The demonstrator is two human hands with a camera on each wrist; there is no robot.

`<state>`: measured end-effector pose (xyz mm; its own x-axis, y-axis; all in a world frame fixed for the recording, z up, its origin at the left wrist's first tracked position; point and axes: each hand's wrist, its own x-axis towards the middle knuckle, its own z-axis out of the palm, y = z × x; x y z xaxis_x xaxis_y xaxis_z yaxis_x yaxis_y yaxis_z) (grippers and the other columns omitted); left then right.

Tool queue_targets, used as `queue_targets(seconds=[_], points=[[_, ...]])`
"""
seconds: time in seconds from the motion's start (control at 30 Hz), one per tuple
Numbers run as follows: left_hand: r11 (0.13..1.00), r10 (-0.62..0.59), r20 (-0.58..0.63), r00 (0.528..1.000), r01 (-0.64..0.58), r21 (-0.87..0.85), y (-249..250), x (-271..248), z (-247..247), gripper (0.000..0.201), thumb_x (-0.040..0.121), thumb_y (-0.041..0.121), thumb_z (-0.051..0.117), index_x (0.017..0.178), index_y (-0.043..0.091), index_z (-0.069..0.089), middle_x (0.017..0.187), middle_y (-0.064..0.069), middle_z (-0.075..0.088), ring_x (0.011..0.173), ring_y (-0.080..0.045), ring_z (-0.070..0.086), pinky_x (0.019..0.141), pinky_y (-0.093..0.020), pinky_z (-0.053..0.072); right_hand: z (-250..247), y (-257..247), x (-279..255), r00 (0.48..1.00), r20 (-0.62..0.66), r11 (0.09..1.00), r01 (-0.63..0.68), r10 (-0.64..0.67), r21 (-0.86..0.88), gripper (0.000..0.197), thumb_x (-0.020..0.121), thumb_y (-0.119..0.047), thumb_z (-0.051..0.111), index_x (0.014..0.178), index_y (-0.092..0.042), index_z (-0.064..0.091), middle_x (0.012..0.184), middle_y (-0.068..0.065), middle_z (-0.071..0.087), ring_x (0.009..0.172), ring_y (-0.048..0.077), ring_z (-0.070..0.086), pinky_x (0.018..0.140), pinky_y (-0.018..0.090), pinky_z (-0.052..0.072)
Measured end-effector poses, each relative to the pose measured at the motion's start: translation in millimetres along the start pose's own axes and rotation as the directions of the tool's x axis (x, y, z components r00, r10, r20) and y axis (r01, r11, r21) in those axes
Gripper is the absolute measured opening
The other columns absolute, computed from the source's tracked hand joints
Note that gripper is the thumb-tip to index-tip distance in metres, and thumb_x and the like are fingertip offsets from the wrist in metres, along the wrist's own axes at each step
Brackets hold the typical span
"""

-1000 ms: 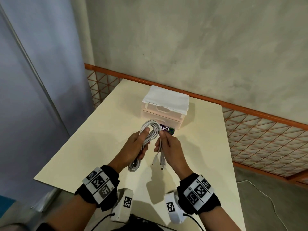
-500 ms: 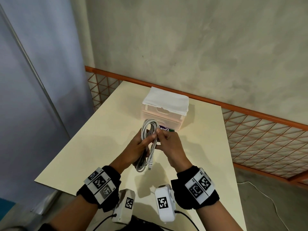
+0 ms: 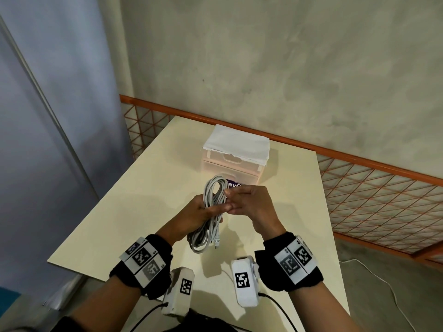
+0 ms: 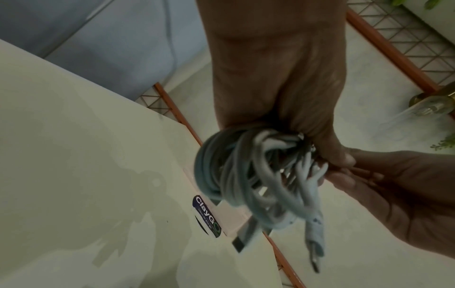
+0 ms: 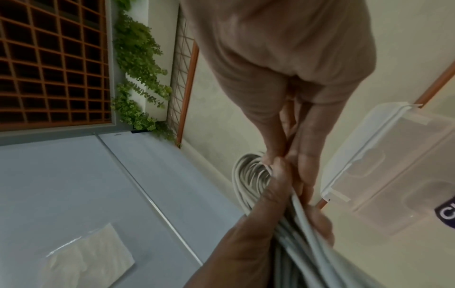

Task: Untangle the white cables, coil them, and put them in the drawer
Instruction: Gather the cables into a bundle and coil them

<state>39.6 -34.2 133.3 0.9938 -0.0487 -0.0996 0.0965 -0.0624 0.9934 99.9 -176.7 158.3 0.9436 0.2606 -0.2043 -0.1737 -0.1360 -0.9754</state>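
Under both hands, a cream surface point(image 3: 115, 212). Beyond the hands, close in front of the fingers, a small drawer unit point(image 3: 233, 161) with both drawers shut, white cloth on top. Between the hands, held above the surface, the white cables point(image 3: 211, 207), already gathered in long loops. Left hand point(image 3: 191, 216) wrapped around the middle of the bundle; right hand point(image 3: 251, 202) pinching strands just beside the left thumb. Below the left hand, two plugs point(image 4: 315, 247) hanging free. Untangling and coiling seemingly almost done; left to do: opening a drawer, placing the coil inside.
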Motion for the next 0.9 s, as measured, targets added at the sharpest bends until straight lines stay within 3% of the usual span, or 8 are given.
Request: queue_targets(seconds=[0.1, 0.27, 0.37, 0.47, 0.57, 0.67, 0.77, 0.9], points=[[0.999, -0.032, 0.038, 0.999, 0.032, -0.014, -3, -1, -1, 0.021, 0.088, 0.03, 0.064, 0.094, 0.011, 0.071, 0.073, -0.014, 0.053, 0.067, -0.022, 0.05, 0.066, -0.033, 0.044, -5, -1, -1, 0.997, 0.075, 1.0, -0.012, 0.014, -0.02, 0.02, 0.078, -0.017, 0.075, 0.087, -0.001, 0.069, 0.068, 0.012, 0.067, 0.053, 0.014, 0.065, 0.056, 0.021, 0.055], [0.996, -0.071, -0.001, 0.997, 0.071, -0.053, -3, -5, 4, 0.032, 0.093, 0.025, 0.056, 0.062, 0.021, 0.064, 0.057, 0.002, 0.058, 0.049, -0.011, 0.054, 0.054, -0.022, 0.045, -25, -4, -2, 0.969, 0.245, 0.976, 0.029, 0.025, -0.214, 0.023, 0.085, -0.024, 0.067, 0.095, -0.004, 0.071, 0.077, 0.007, 0.07, 0.06, -0.006, 0.063, 0.057, 0.003, 0.043], [0.982, -0.083, -0.04, 0.996, 0.075, -0.173, 5, -5, 9, 0.034, 0.094, 0.027, 0.053, 0.067, 0.007, 0.056, 0.05, -0.001, 0.055, 0.042, -0.013, 0.054, 0.046, -0.02, 0.044, -29, 9, -3, 0.944, 0.304, 0.963, -0.044, 0.127, -0.267, 0.055, 0.073, -0.054, 0.066, 0.1, -0.006, 0.069, 0.088, 0.003, 0.074, 0.079, 0.007, 0.068, 0.078, 0.021, 0.047], [0.947, -0.064, -0.068, 0.996, 0.039, -0.32, 12, -1, 18, 0.03, 0.092, 0.027, 0.055, 0.068, 0.009, 0.056, 0.059, -0.008, 0.055, 0.052, -0.017, 0.056, 0.053, -0.023, 0.049, -22, 19, -6, 0.843, 0.479, 0.968, -0.19, 0.246, -0.163, 0.085, 0.066, -0.066, 0.064, 0.108, 0.008, 0.062, 0.094, 0.011, 0.068, 0.089, 0.02, 0.064, 0.084, 0.027, 0.052], [0.93, -0.009, -0.064, 0.998, -0.016, -0.366, 18, 3, 26, 0.031, 0.094, 0.024, 0.053, 0.066, 0.01, 0.054, 0.05, 0.001, 0.053, 0.044, -0.01, 0.053, 0.048, -0.019, 0.045, -21, 19, -9, 0.73, 0.638, 0.953, -0.303, 0.243, -0.015, 0.085, 0.066, -0.065, 0.064, 0.115, 0.004, 0.06, 0.107, 0.018, 0.067, 0.102, 0.025, 0.065, 0.088, 0.029, 0.055], [0.94, 0.038, -0.022, 0.999, -0.043, -0.338, 20, 4, 29, 0.028, 0.094, 0.023, 0.054, 0.069, 0.009, 0.053, 0.052, 0.003, 0.049, 0.047, -0.011, 0.049, 0.049, -0.018, 0.042, -17, 16, -11, 0.634, 0.726, 0.957, -0.265, 0.266, -0.118, 0.072, 0.066, -0.055, 0.075, 0.112, 0.0, 0.061, 0.102, 0.015, 0.069, 0.099, 0.025, 0.067, 0.091, 0.032, 0.054], [0.957, 0.031, 0.015, 0.999, -0.025, -0.288, 19, 6, 26, 0.024, 0.089, 0.027, 0.061, 0.069, 0.014, 0.06, 0.063, 0.001, 0.055, 0.062, -0.015, 0.054, 0.062, -0.022, 0.046, -13, 11, -9, 0.671, 0.669, 0.946, -0.194, 0.32, -0.258, 0.033, 0.07, -0.027, 0.077, 0.098, -0.011, 0.067, 0.093, 0.009, 0.071, 0.092, 0.024, 0.066, 0.095, 0.041, 0.049], [0.973, 0.06, -0.025, 0.998, -0.064, -0.223, 20, 9, 19, 0.017, 0.089, 0.023, 0.061, 0.075, 0.016, 0.066, 0.071, 0.003, 0.064, 0.07, -0.011, 0.061, 0.072, -0.021, 0.047, -8, 6, -6, 0.793, 0.519, 0.909, -0.102, 0.32, -0.405, 0.013, 0.067, -0.016, 0.075, 0.07, -0.015, 0.062, 0.068, 0.002, 0.064, 0.071, 0.02, 0.062, 0.074, 0.033, 0.05]])
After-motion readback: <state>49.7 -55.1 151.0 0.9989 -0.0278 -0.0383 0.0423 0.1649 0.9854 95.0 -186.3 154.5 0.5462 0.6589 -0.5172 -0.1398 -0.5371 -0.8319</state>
